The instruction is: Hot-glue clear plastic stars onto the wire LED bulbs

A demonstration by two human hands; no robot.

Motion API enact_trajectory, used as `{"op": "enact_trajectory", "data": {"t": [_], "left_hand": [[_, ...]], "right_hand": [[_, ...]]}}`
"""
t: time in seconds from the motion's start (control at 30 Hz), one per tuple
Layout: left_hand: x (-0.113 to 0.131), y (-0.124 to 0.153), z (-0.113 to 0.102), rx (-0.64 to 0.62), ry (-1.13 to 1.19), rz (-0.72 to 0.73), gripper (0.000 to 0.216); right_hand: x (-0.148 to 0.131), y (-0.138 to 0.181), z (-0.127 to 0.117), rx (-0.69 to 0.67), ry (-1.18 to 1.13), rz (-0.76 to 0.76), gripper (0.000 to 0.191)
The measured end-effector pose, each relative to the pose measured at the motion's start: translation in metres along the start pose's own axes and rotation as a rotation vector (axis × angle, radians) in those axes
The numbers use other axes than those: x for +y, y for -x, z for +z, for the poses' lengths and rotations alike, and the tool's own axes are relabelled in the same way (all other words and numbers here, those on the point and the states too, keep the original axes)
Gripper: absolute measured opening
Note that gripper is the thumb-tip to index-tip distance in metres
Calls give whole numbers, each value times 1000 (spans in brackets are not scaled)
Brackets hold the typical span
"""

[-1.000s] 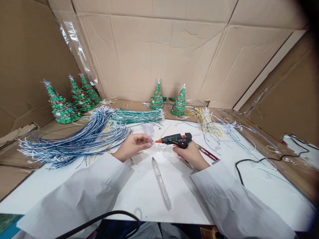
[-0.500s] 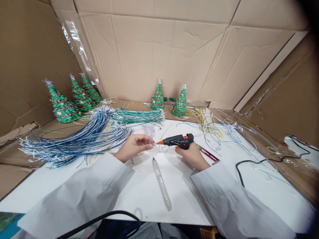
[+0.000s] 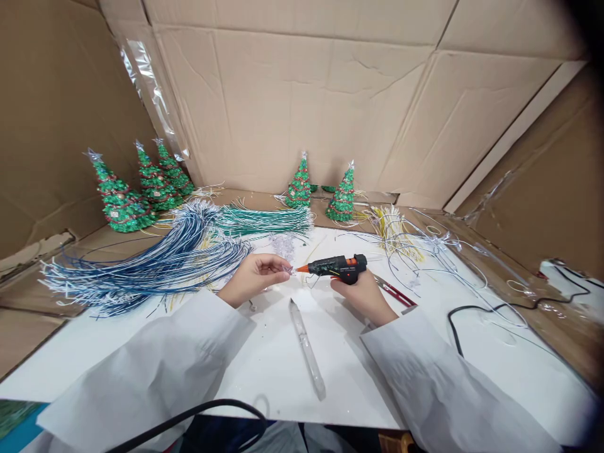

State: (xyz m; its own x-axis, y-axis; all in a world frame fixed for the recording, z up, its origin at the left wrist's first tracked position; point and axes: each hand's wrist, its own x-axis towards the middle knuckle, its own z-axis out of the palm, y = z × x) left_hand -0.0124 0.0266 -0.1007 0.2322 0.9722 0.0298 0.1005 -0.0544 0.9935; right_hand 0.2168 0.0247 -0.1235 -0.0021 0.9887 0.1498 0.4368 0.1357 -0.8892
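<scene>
In my right hand (image 3: 357, 288) is a black glue gun (image 3: 333, 267) with an orange nozzle, which points left. My left hand (image 3: 261, 274) pinches a small, clear, glittery piece (image 3: 291, 271) between thumb and fingers; its exact shape is too small to make out. The nozzle tip is at this piece, and I cannot tell whether they touch. Below, between my hands, a clear pen-like tool (image 3: 306, 349) with a dark pointed tip lies on the white table (image 3: 264, 371). Red-handled snips (image 3: 395, 292) lie beside my right hand, partly hidden by it.
Bundles of blue-and-white wires (image 3: 141, 270) and green wires (image 3: 264, 220) lie to the left and behind. Yellow wires (image 3: 394, 229) and loose white strands sit at the right. Several small green Christmas trees (image 3: 340, 196) stand along the cardboard walls (image 3: 292, 94). A black cord (image 3: 500, 306) crosses the right side.
Both hands hold almost the same pose, with the glue gun still against or close to the small piece. The view has shifted very slightly.
</scene>
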Motion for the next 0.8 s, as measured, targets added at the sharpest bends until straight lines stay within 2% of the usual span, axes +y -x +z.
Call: {"op": "enact_trajectory", "data": {"t": [0.2, 0.47, 0.63, 0.8], "left_hand": [[-3, -1, -1, 20, -11, -6, 28], [-2, -1, 0, 75, 1, 4, 28], [1, 0, 1, 97, 12, -7, 29], [0, -2, -2, 112, 34, 21, 31]], "right_hand": [[0, 3, 2, -47, -78, -64, 14], [3, 5, 6, 33, -74, -148, 23], [0, 10, 6, 90, 84, -207, 17], [-3, 13, 7, 66, 288, -281, 19]]}}
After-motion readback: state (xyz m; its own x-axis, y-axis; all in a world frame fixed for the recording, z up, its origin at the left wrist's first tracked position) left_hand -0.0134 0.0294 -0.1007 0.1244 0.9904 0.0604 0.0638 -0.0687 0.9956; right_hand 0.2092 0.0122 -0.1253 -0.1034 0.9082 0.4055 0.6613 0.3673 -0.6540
